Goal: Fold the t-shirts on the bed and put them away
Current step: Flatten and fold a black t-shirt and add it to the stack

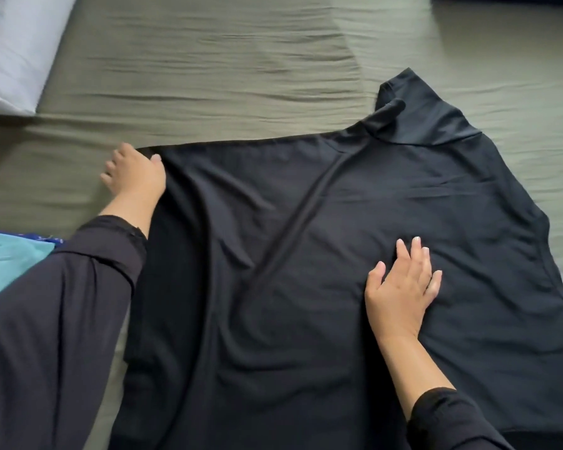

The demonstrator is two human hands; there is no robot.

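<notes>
Black t-shirt (306, 254) spread across the olive-sheeted bed (208, 76), one sleeve pointing to the far right. Left hand (134, 177) at the shirt's far left corner, thumb on top, pinching the edge. Right hand (400, 287) flat on the middle of the shirt, fingers straight and spread, pressing down.

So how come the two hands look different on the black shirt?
The left hand pinches the black t-shirt at its edge, fingers curled round the cloth, while the right hand lies flat on the shirt's middle, fingers straight and spread. The left one reaches further away than the right. Both touch the same shirt and wear dark sleeves.
</notes>
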